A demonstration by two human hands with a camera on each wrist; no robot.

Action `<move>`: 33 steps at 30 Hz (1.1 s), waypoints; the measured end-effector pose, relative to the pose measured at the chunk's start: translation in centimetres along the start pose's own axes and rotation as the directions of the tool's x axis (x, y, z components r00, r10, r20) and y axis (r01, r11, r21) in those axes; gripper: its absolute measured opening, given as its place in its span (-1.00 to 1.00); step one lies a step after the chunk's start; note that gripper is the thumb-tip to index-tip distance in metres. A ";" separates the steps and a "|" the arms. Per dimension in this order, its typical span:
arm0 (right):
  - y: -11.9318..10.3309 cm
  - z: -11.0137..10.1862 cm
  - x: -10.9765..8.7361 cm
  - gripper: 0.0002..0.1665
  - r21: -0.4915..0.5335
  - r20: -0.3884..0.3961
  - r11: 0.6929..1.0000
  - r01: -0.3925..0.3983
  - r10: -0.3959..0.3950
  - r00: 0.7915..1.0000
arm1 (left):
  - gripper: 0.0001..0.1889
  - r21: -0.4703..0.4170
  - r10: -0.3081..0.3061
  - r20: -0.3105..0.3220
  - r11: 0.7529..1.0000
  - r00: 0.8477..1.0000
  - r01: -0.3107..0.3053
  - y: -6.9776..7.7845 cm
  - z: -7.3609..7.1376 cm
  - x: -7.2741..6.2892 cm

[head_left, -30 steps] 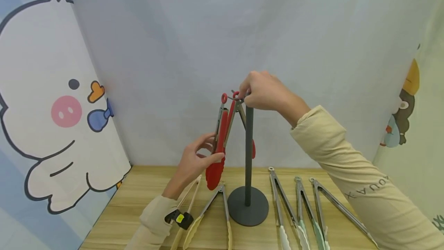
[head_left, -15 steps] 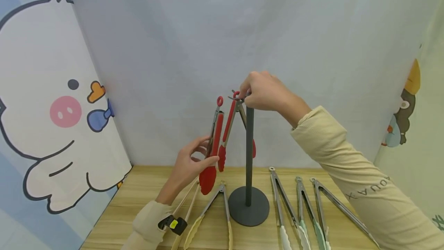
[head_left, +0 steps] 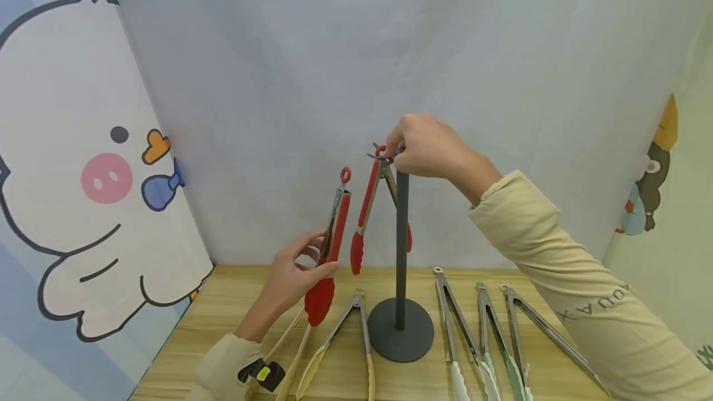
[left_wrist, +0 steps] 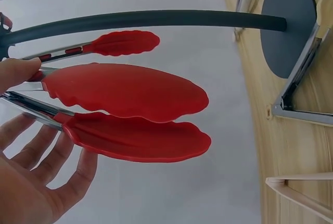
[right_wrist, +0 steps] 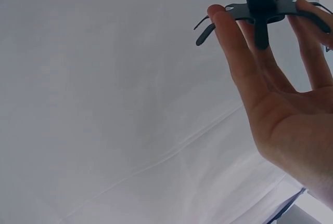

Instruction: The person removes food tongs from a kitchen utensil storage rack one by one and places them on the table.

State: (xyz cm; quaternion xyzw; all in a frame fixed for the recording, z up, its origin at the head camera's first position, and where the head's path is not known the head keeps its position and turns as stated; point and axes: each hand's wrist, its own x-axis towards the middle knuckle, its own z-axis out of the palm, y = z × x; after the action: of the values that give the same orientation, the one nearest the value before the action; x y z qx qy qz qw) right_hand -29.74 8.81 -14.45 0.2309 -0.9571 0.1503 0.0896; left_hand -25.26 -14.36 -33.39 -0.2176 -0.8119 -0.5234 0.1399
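My left hand (head_left: pixel 286 280) grips a pair of red-tipped kitchen tongs (head_left: pixel 340 221), held almost closed and tilted, left of the dark stand (head_left: pixel 401 252). In the left wrist view, the thumb lies on one side of the tongs' arms and the fingers on the other, with both red heads (left_wrist: pixel 125 91) showing. Another pair of red tongs (head_left: pixel 366 203) hangs spread from a hook of the stand by its red ring. My right hand (head_left: pixel 426 146) holds the stand's top; in the right wrist view its fingers are curled about the hook piece (right_wrist: pixel 260 13).
On the wooden table (head_left: pixel 234 283), yellow-tipped tongs (head_left: pixel 367 357) and slim beige tongs (head_left: pixel 298 354) lie left of the round base (head_left: pixel 401 348). White-tipped tongs (head_left: pixel 458 382), green-tipped tongs (head_left: pixel 514 376) and another steel pair (head_left: pixel 551 327) lie to the right. A pale cloth (head_left: pixel 267 79) hangs behind.
My left hand has moved left and down with its red tongs, away from the stand's hooks and the hanging pair. My right hand has stayed at the stand's top.
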 end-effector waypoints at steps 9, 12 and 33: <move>0.1 0.0 -0.2 -0.47 0.007 0.000 1.000 -0.008 0.008 1.000 | -0.41 0.077 -0.039 -0.007 0.996 0.999 0.039 -4.4 -0.7 -0.8; 0.0 0.1 -0.1 -0.49 0.006 0.000 1.000 -0.011 0.011 1.000 | -0.40 0.089 -0.073 -0.011 0.993 0.997 0.073 -4.9 -1.4 -1.4; -0.2 0.9 -0.2 -0.48 -0.012 -0.051 0.999 0.045 -0.045 0.998 | -0.42 0.224 -0.266 -0.093 0.933 0.960 0.280 -6.7 -5.6 -5.3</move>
State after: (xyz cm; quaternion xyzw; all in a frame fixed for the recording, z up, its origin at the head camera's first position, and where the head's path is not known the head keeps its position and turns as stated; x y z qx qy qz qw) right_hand -29.56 8.45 -15.27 0.2481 -0.9498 0.1491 0.1186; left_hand -24.07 -22.91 -38.81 -0.0684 -0.8858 -0.4443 0.1154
